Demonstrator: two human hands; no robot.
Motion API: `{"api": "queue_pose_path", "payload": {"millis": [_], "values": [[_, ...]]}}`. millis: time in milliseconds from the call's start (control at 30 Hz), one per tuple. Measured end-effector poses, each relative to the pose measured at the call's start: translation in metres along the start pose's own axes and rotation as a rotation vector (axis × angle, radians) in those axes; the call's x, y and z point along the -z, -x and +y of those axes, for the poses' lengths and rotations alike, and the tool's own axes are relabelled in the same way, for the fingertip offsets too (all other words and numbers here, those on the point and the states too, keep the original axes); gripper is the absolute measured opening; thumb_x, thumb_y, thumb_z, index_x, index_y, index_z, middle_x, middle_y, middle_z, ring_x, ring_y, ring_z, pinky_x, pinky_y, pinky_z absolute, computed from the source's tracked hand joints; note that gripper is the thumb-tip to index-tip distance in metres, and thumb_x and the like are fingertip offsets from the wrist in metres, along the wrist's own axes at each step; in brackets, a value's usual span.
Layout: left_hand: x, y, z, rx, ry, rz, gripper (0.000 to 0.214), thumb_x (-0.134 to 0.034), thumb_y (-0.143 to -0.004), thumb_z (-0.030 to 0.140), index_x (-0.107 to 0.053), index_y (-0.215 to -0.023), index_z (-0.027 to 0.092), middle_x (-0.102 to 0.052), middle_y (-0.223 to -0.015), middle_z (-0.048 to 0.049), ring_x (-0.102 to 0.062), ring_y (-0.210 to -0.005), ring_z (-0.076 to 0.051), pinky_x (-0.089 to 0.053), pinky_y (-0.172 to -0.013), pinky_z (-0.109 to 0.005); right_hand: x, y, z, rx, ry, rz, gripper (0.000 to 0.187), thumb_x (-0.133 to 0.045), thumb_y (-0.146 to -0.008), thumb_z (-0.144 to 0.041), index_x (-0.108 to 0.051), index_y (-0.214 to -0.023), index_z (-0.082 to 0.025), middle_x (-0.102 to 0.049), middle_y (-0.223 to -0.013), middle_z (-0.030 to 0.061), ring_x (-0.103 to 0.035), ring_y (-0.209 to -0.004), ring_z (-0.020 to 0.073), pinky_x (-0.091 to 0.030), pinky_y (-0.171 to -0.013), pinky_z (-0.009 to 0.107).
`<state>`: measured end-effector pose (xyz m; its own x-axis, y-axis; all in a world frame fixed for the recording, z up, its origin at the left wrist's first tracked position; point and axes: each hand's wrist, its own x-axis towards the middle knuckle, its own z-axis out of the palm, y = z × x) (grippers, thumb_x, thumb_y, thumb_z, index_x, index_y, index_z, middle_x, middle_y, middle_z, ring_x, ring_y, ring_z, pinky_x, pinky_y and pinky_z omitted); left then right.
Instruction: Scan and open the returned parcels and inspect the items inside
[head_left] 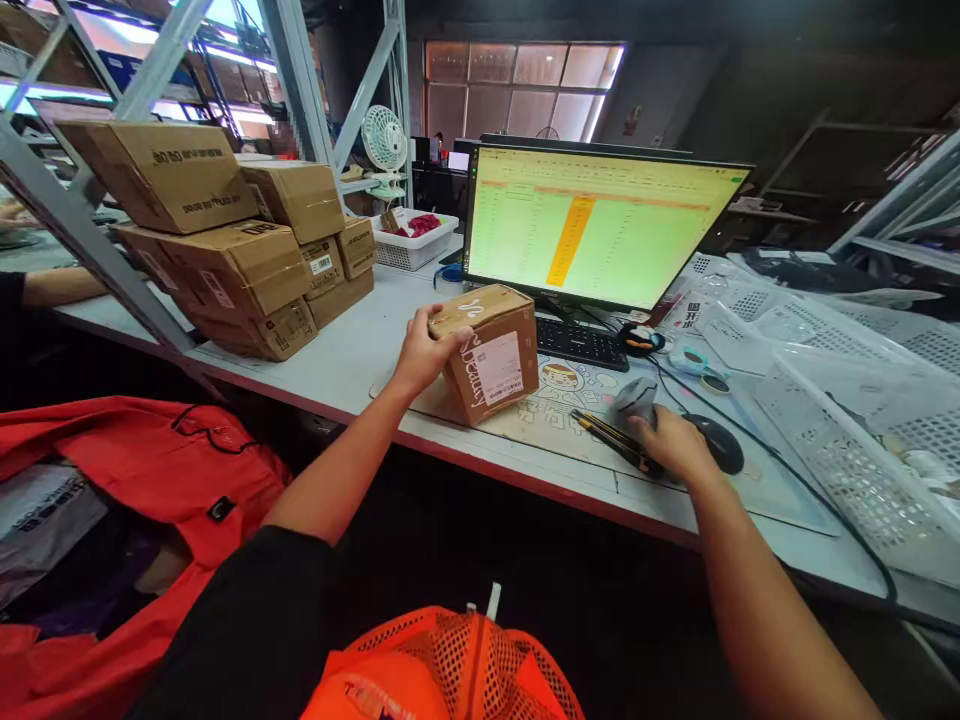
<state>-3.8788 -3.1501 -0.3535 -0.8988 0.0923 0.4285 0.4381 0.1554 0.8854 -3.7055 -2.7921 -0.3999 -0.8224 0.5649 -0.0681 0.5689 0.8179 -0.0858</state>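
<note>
My left hand (424, 352) grips the near left top corner of a small cardboard box (491, 352) with a white shipping label. The box stands tilted on a printed desk mat (559, 408) in front of the monitor. My right hand (670, 440) is closed around a grey handheld scanner (636, 397), whose head points toward the box. A black and yellow utility knife (609, 436) lies on the mat just left of that hand. A black mouse (718, 440) rests directly right of it.
A lit monitor (600, 225) with a green spreadsheet and a black keyboard (579, 343) stand behind the box. Stacked cardboard boxes (225, 245) fill the desk's left. White perforated trays (840, 400) and plastic bags lie at right. A red sack (150, 470) sits lower left.
</note>
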Motion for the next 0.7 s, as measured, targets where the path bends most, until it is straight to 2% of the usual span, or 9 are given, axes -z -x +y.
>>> {"api": "queue_pose_path", "payload": {"millis": [67, 133, 233, 333, 400, 467, 533, 633, 700], "values": [[-0.008, 0.000, 0.007, 0.005, -0.048, -0.063, 0.072, -0.083, -0.068, 0.050, -0.057, -0.128, 0.021, -0.057, -0.134, -0.0141, -0.056, -0.128, -0.032, -0.043, -0.114, -0.048, 0.013, 0.015, 0.004, 0.084, -0.106, 0.027, 0.055, -0.046, -0.101, -0.042, -0.060, -0.137, -0.003, -0.067, -0.131, 0.0261, -0.067, -0.117, 0.0369, -0.051, -0.097, 0.043], [-0.015, 0.003, 0.013, 0.000, -0.087, -0.113, 0.076, -0.085, -0.066, 0.050, -0.057, -0.131, 0.022, -0.055, -0.136, -0.0150, -0.053, -0.132, -0.034, -0.039, -0.118, -0.050, 0.023, 0.039, 0.006, 0.271, -0.252, 0.023, 0.058, -0.051, -0.097, -0.047, -0.062, -0.139, -0.008, -0.067, -0.134, 0.0210, -0.066, -0.119, 0.0342, -0.051, -0.101, 0.041], [-0.024, 0.007, 0.017, -0.022, -0.113, -0.146, 0.075, -0.085, -0.069, 0.049, -0.055, -0.133, 0.024, -0.053, -0.138, -0.0143, -0.051, -0.135, -0.035, -0.036, -0.121, -0.052, 0.033, 0.083, -0.002, 0.558, -0.420, -0.086, 0.066, -0.062, -0.088, -0.056, -0.064, -0.142, -0.017, -0.067, -0.138, 0.0134, -0.064, -0.125, 0.0316, -0.050, -0.107, 0.039], [-0.031, 0.006, 0.013, -0.061, -0.084, -0.133, 0.076, -0.084, -0.073, 0.050, -0.051, -0.137, 0.026, -0.052, -0.142, -0.0139, -0.046, -0.142, -0.036, -0.033, -0.123, -0.053, 0.035, 0.118, -0.019, 0.626, -0.456, -0.186, 0.064, -0.066, -0.085, -0.058, -0.069, -0.136, -0.019, -0.070, -0.132, 0.0125, -0.067, -0.120, 0.0304, -0.052, -0.106, 0.039], [-0.031, 0.008, 0.006, -0.075, -0.035, -0.144, 0.088, -0.085, -0.072, 0.056, -0.044, -0.145, 0.028, -0.048, -0.151, -0.0150, -0.040, -0.147, -0.036, -0.030, -0.125, -0.053, 0.034, 0.129, -0.028, 0.624, -0.460, -0.218, 0.060, -0.067, -0.085, -0.057, -0.072, -0.130, -0.018, -0.072, -0.129, 0.0136, -0.068, -0.118, 0.0310, -0.052, -0.105, 0.041], [-0.027, 0.012, -0.004, -0.049, 0.031, -0.175, 0.106, -0.084, -0.070, 0.066, -0.032, -0.154, 0.030, -0.035, -0.163, -0.0167, -0.035, -0.151, -0.038, -0.029, -0.125, -0.054, 0.032, 0.127, -0.028, 0.627, -0.488, -0.230, 0.060, -0.068, -0.084, -0.057, -0.072, -0.129, -0.017, -0.071, -0.130, 0.0145, -0.067, -0.119, 0.0324, -0.051, -0.106, 0.043], [-0.021, 0.021, -0.020, 0.001, 0.083, -0.201, 0.120, -0.080, -0.067, 0.078, -0.021, -0.160, 0.031, -0.020, -0.171, -0.0184, -0.033, -0.153, -0.041, -0.027, -0.125, -0.057, 0.029, 0.112, -0.020, 0.614, -0.530, -0.217, 0.064, -0.066, -0.085, -0.059, -0.071, -0.131, -0.016, -0.070, -0.134, 0.0153, -0.065, -0.123, 0.0340, -0.049, -0.109, 0.045], [-0.012, 0.039, -0.051, 0.057, 0.104, -0.238, 0.135, -0.076, -0.062, 0.087, -0.008, -0.164, 0.030, -0.009, -0.174, -0.0214, -0.028, -0.155, -0.045, -0.023, -0.126, -0.062, 0.024, 0.069, -0.001, 0.477, -0.533, -0.104, 0.066, -0.063, -0.086, -0.059, -0.071, -0.132, -0.012, -0.069, -0.133, 0.0170, -0.065, -0.123, 0.0361, -0.048, -0.110, 0.045], [-0.010, 0.052, -0.071, 0.076, 0.057, -0.293, 0.144, -0.082, -0.059, 0.083, -0.002, -0.165, 0.027, -0.008, -0.173, -0.0232, -0.022, -0.157, -0.044, -0.020, -0.127, -0.061, 0.019, 0.034, 0.010, 0.322, -0.448, 0.006, 0.062, -0.063, -0.086, -0.056, -0.072, -0.128, -0.011, -0.073, -0.126, 0.0180, -0.067, -0.117, 0.0365, -0.051, -0.104, 0.044]]}}
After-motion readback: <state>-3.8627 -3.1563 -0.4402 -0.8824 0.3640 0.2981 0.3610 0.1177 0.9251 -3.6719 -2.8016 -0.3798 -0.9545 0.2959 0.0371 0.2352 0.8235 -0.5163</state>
